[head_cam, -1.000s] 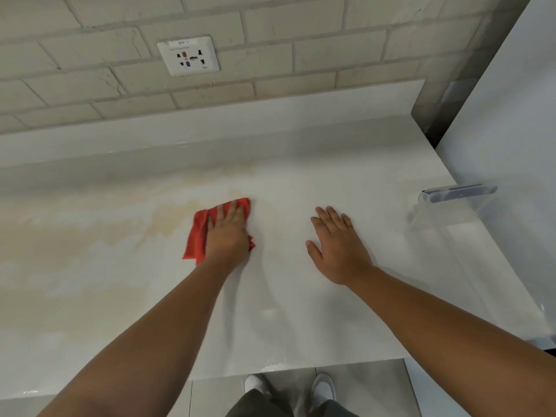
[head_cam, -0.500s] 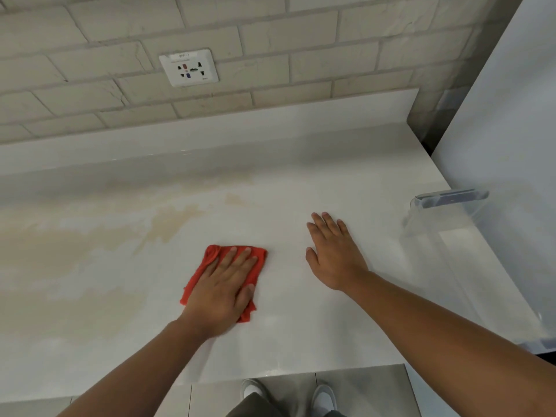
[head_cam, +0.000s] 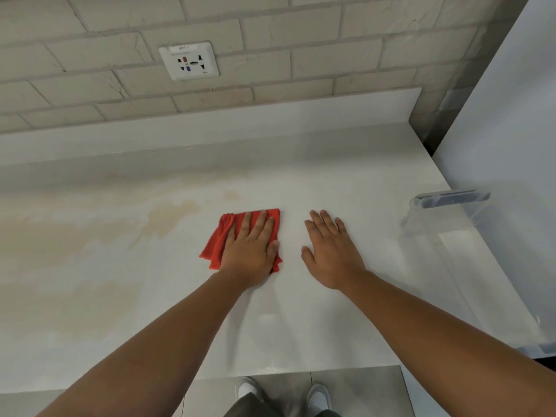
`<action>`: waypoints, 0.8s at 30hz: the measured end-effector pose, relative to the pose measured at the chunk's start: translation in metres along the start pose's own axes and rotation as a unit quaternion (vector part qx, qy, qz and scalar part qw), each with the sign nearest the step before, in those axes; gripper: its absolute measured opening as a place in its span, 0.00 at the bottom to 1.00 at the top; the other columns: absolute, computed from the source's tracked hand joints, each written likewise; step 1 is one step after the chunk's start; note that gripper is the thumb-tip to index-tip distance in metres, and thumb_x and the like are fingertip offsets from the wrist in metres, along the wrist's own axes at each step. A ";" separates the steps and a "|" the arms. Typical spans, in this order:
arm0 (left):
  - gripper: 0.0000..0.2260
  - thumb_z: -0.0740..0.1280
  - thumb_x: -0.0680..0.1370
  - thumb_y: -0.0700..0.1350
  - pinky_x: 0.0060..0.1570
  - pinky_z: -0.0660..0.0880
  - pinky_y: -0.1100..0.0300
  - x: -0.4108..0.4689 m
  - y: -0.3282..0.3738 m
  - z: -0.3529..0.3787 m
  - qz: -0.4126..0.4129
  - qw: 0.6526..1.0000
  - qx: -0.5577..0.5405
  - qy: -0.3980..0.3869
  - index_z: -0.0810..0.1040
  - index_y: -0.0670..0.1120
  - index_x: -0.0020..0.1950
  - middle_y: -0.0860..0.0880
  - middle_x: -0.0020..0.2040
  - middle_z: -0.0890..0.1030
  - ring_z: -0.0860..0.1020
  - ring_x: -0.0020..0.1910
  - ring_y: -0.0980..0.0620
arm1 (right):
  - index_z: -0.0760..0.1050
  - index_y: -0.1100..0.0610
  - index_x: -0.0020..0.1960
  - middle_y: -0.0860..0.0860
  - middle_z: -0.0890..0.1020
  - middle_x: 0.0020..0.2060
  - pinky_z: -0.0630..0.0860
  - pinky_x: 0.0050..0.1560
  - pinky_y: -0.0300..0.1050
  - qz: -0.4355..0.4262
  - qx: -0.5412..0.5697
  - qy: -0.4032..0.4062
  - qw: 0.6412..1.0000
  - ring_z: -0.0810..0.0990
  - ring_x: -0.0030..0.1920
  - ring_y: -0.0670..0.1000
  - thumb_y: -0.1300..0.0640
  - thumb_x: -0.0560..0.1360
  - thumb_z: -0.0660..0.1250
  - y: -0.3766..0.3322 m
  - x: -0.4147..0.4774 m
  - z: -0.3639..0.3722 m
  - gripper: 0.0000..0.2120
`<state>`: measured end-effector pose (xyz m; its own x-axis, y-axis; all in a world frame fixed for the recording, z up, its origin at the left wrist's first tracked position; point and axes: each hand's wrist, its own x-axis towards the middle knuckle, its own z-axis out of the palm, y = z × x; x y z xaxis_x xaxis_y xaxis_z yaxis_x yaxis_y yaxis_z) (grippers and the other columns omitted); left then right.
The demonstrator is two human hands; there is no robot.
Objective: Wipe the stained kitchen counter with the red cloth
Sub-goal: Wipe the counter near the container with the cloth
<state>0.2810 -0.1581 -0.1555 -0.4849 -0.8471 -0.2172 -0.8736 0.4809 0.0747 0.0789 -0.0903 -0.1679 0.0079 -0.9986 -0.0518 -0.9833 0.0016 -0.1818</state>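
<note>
The left hand (head_cam: 251,251) lies flat on the red cloth (head_cam: 214,246), fingers straight and close together, pressing it to the white counter (head_cam: 301,326) near its middle. The cloth (folded, 1 corner bunched at far left) runs its long axis near to far, leaning slightly right at the far end. Tan stains (head_cam: 171,216) spread just left of it. The right hand (head_cam: 331,254) rests palm down just right of the cloth, fingers loosely spread, holding nothing. A clear container (head_cam: 451,200) sits far right.
</note>
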 end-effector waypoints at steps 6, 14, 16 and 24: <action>0.27 0.40 0.84 0.62 0.79 0.41 0.51 -0.063 -0.052 0.016 0.111 0.993 -0.005 0.031 0.46 0.57 0.82 0.58 0.82 0.44 0.39 0.81 0.55 | 0.53 0.59 0.81 0.55 0.50 0.81 0.45 0.80 0.57 -0.002 0.004 0.000 1.000 0.44 0.81 0.55 0.39 0.76 0.37 -0.001 -0.001 -0.001 0.39; 0.30 0.40 0.82 0.62 0.78 0.43 0.41 0.010 -0.062 -0.003 -0.084 0.996 -0.026 0.015 0.42 0.53 0.83 0.53 0.83 0.42 0.41 0.82 0.46 | 0.51 0.59 0.81 0.55 0.48 0.81 0.44 0.79 0.58 -0.002 0.005 -0.006 1.000 0.42 0.81 0.55 0.39 0.76 0.37 -0.001 0.001 0.000 0.39; 0.28 0.44 0.84 0.58 0.78 0.42 0.40 0.028 -0.036 -0.010 -0.107 0.993 -0.045 0.014 0.43 0.52 0.83 0.53 0.83 0.43 0.41 0.82 0.44 | 0.53 0.59 0.81 0.56 0.50 0.81 0.46 0.79 0.59 -0.001 0.003 0.000 1.000 0.44 0.81 0.55 0.40 0.77 0.39 -0.001 0.002 0.001 0.38; 0.27 0.38 0.82 0.59 0.79 0.39 0.46 -0.013 0.013 0.005 0.101 0.995 -0.009 0.013 0.41 0.56 0.82 0.57 0.82 0.40 0.36 0.81 0.51 | 0.60 0.60 0.79 0.57 0.58 0.80 0.50 0.79 0.60 0.009 0.013 0.022 1.000 0.51 0.81 0.57 0.43 0.77 0.44 0.000 0.002 0.002 0.36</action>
<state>0.2762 -0.1403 -0.1569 -0.6521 -0.7388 -0.1701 -0.7581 0.6386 0.1322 0.0788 -0.0924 -0.1699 -0.0175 -0.9998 -0.0121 -0.9780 0.0197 -0.2074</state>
